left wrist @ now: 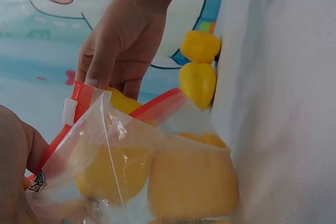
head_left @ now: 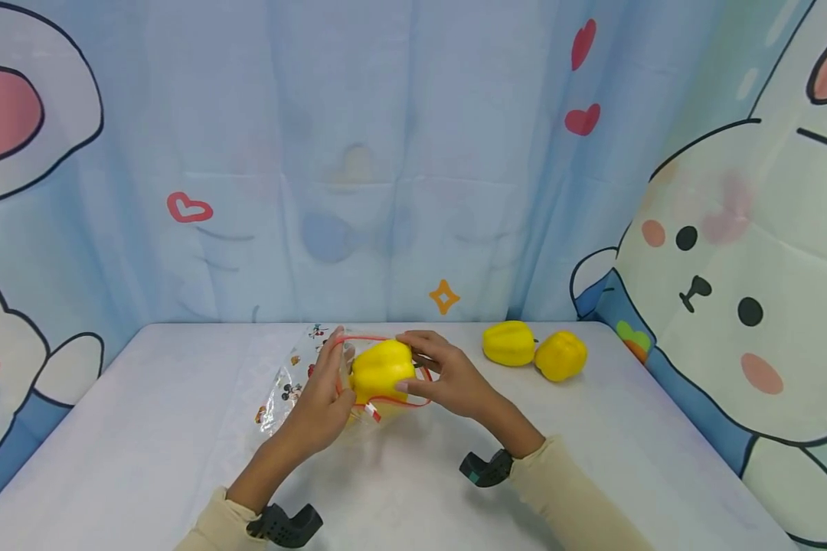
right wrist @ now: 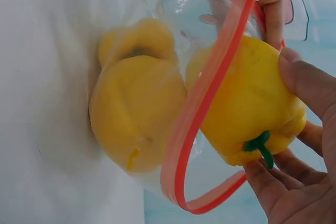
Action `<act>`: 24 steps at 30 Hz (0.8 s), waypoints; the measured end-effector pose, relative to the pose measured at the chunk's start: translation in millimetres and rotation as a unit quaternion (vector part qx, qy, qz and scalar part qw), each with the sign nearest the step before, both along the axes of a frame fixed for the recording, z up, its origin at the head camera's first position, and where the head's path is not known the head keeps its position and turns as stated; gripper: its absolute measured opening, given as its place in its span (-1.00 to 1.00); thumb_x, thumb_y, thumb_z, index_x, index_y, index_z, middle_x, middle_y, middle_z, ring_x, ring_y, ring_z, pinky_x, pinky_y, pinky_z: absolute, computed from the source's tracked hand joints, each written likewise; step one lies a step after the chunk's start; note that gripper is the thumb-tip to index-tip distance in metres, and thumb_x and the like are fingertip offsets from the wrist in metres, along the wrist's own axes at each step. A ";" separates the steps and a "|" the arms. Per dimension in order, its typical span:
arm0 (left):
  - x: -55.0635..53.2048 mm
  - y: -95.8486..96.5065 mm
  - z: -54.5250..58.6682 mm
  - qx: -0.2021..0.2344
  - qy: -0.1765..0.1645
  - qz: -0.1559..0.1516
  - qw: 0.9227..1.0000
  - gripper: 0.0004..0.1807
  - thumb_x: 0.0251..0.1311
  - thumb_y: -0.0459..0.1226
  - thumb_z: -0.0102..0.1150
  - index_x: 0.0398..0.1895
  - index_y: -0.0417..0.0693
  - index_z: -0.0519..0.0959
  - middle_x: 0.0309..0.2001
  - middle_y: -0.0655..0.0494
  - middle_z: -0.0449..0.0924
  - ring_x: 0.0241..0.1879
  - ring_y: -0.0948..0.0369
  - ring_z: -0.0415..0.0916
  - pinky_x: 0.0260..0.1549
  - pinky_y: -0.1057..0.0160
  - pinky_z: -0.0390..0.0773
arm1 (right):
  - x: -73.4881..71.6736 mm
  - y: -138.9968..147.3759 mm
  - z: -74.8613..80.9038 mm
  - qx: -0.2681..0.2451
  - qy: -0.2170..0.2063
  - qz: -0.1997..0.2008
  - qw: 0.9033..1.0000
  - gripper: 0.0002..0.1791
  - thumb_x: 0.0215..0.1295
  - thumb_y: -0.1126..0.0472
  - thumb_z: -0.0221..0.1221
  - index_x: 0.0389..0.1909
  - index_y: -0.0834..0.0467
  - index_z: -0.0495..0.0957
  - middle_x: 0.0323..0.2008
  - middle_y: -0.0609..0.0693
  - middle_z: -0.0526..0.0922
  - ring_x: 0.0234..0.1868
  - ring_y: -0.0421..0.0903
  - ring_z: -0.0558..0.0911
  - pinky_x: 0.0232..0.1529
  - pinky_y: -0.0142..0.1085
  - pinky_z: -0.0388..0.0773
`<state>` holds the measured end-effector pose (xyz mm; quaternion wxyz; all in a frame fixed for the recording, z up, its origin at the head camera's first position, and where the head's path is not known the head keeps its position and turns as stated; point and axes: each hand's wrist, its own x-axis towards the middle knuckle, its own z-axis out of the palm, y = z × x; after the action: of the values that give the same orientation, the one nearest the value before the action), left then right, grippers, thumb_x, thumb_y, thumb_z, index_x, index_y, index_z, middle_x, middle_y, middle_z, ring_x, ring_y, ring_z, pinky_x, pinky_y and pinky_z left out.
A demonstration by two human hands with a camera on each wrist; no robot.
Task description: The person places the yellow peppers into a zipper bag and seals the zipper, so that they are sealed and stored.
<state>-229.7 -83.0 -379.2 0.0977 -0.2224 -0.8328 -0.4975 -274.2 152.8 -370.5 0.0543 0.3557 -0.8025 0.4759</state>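
Observation:
A yellow bell pepper (head_left: 383,370) with a green stem (right wrist: 258,144) is held by my right hand (head_left: 455,377), thumb on one side and fingers on the other. It sits in the mouth of a clear zip bag (head_left: 284,392), partly inside the red zip edge (right wrist: 194,106). My left hand (head_left: 322,405) grips the bag by its rim, near the white slider (left wrist: 69,112). Through the cloudy plastic, more yellow peppers (right wrist: 139,106) show at the bottom of the bag. The left fingertips are partly hidden behind the bag.
Two loose yellow peppers (head_left: 508,343) lie side by side at the back right of the white table (head_left: 179,428). Behind the table's far edge hangs a blue curtain (head_left: 344,229) with cartoon prints.

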 end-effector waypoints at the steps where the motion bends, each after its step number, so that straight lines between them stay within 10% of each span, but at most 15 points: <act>1: 0.4 0.3 0.0 -0.001 0.004 0.000 1.000 -0.16 0.22 -0.47 -0.10 0.56 -0.13 -0.17 0.55 0.17 -0.33 0.29 0.08 0.28 -0.05 0.21 0.53 | -0.3 -0.9 -0.8 -0.001 0.005 -0.002 1.000 -0.28 0.12 0.29 0.36 0.33 0.26 0.37 0.25 0.13 0.37 0.20 0.06 0.47 0.17 -0.18 0.42; 6: 1.8 1.7 0.8 -0.004 0.024 0.005 1.000 -0.16 0.18 -0.48 -0.08 0.55 -0.19 -0.13 0.55 0.12 -0.33 0.44 0.05 0.00 0.33 -0.04 0.09 | -1.3 -4.9 -5.8 -0.003 0.027 -0.011 1.000 -0.27 0.09 0.26 0.38 0.34 0.20 0.38 0.25 0.09 0.38 0.21 0.03 0.47 0.16 -0.22 0.43; 24: 7.2 0.4 11.9 -0.013 0.060 0.014 0.998 -0.25 0.09 -0.54 -0.04 0.44 -0.26 0.09 0.54 0.07 -0.30 0.40 -0.06 0.11 0.25 -0.02 0.21 | 11.4 -28.2 -15.0 -0.036 0.086 -0.006 0.996 -0.30 0.14 0.32 0.34 0.33 0.28 0.36 0.24 0.18 0.35 0.16 0.05 0.48 0.15 -0.12 0.46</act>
<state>-222.5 -82.6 -367.3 0.1512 -0.2413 -0.8347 -0.4714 -262.8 124.6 -385.5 0.1389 0.3880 -0.7797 0.4714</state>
